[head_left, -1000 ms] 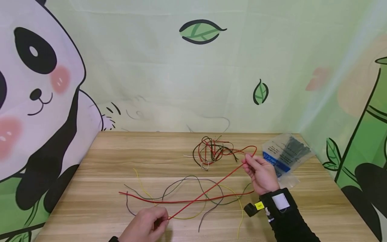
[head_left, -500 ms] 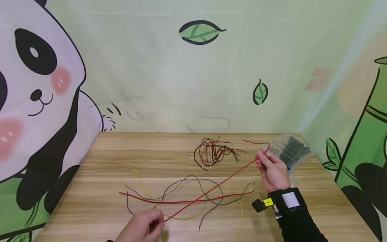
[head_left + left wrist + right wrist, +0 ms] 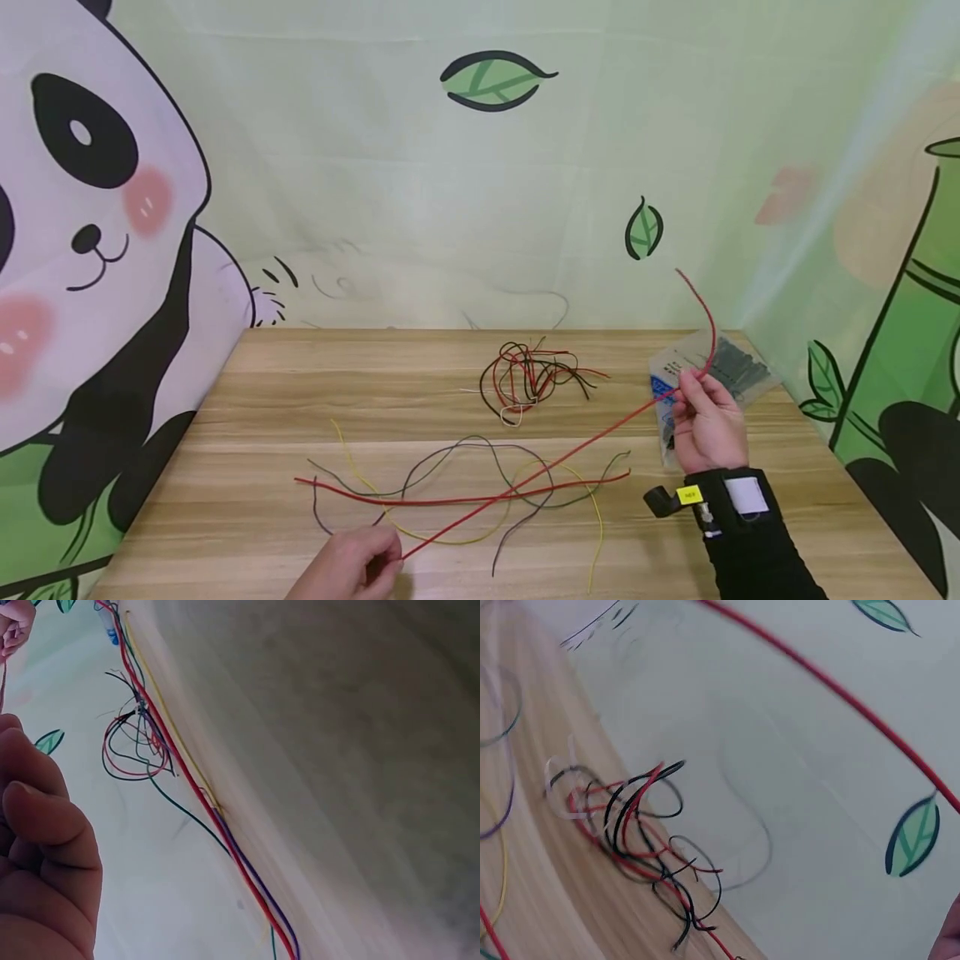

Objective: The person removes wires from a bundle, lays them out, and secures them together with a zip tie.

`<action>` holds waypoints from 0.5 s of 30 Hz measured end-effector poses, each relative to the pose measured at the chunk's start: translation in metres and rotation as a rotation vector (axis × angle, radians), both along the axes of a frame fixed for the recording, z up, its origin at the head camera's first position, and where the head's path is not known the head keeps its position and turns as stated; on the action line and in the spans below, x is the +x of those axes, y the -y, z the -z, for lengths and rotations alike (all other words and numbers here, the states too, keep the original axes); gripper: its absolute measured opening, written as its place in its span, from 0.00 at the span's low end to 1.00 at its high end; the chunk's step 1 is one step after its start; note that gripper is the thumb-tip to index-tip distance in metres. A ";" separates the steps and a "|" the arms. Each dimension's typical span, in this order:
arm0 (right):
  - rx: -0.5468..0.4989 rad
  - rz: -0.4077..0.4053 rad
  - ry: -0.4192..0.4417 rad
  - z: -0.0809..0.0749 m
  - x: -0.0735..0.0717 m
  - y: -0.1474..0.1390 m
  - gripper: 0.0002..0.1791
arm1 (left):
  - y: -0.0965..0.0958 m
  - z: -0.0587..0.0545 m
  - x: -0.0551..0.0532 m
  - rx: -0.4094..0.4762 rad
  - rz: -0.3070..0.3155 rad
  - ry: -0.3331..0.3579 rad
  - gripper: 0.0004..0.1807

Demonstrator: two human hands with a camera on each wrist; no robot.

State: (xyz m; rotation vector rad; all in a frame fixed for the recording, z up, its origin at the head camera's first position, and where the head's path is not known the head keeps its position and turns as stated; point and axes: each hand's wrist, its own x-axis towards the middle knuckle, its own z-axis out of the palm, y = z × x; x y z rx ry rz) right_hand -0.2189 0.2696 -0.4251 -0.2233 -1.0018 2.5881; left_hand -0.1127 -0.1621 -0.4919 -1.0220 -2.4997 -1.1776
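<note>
Between my two hands a red wire (image 3: pixel 570 450) runs taut on a slant, raised at the right. My left hand (image 3: pixel 352 560) pinches its lower end near the table's front. Thumb and fingertips of my right hand (image 3: pixel 708 421) pinch it farther up, and its free end curves up past them. Beneath it a second red wire (image 3: pixel 420 502) lies across the table, among a yellow wire (image 3: pixel 598 533) and thin dark wires (image 3: pixel 513 527). In the left wrist view, curled fingers (image 3: pixel 52 825) show at the left edge.
A tangled bundle of red, black and white wires (image 3: pixel 525 379) lies at the back of the wooden table (image 3: pixel 337 358). Behind my right hand is a clear plastic bag (image 3: pixel 738 367) with dark contents and blue print. A printed cloth (image 3: pixel 375 167) hangs behind the table.
My right hand has moved right, drawing the red wire out of the tangled bundle. The wire's far end came loose and swung up. My left hand shifted slightly left and down, still pinching it.
</note>
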 end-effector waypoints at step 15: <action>-0.235 -0.438 -0.030 0.001 0.005 -0.025 0.16 | 0.006 -0.002 0.001 -0.056 -0.044 0.075 0.17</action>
